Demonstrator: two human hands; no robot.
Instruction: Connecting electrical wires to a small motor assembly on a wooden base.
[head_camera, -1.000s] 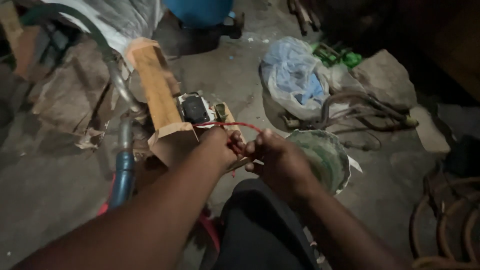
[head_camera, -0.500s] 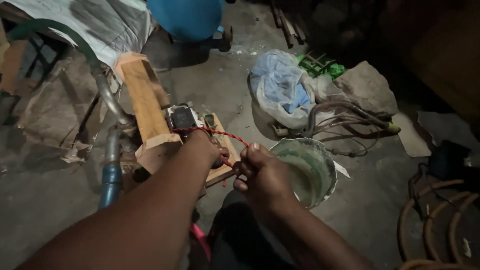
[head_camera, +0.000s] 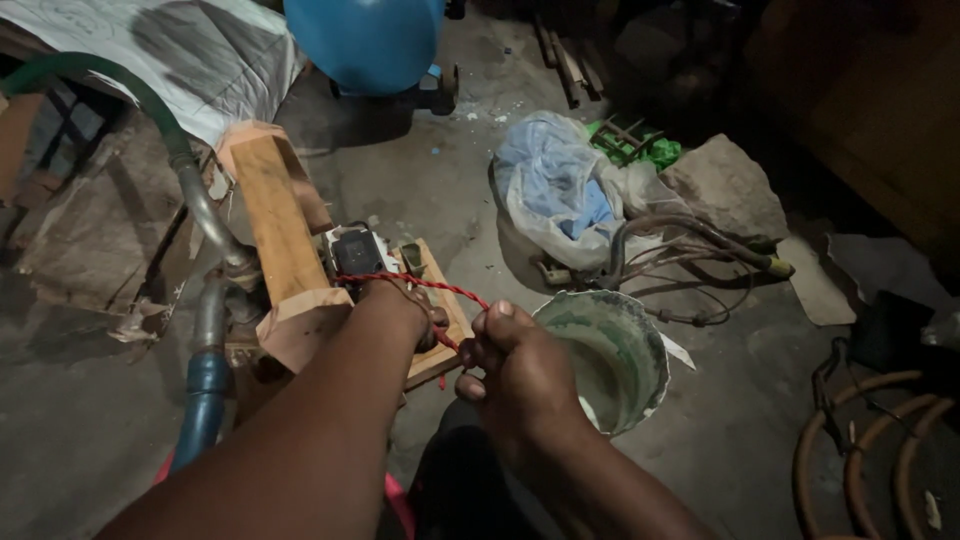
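Red cord (head_camera: 440, 287): both hands, left hand (head_camera: 400, 308) and right hand (head_camera: 520, 372), clamped on it over the wooden board (head_camera: 440, 300); best kept taut, pulled evenly.

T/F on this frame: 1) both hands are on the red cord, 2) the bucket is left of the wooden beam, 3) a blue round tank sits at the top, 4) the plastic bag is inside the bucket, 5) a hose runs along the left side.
1) True: the left hand and the right hand both grip the red cord.
2) False: the bucket stands right of the wooden beam.
3) True: the blue tank sits at the top.
4) False: the plastic bag lies on the floor beyond the bucket.
5) True: the hose runs along the left side.
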